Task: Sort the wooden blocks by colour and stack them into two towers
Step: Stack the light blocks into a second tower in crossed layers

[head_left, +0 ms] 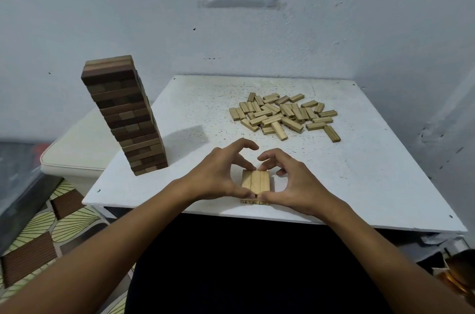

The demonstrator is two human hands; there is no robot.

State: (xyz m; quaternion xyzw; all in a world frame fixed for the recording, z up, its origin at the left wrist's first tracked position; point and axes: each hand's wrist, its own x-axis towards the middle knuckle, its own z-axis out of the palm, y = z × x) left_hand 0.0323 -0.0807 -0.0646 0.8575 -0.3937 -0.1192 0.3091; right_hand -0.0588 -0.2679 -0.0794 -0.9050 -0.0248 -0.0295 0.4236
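A tall tower of dark brown blocks [128,118] stands on the left part of the white table [359,185]. A loose pile of light wooden blocks [282,114] lies at the back right. Near the front edge three light blocks [255,181] lie side by side as a flat layer. My left hand [221,175] and my right hand [288,180] cup this layer from either side, thumbs pressed at its near end and fingertips at its far end.
A cream cushioned stool [74,149] sits left of the table, behind the dark tower. A patterned mat [38,236] covers the floor at the lower left. The wall stands close behind the table.
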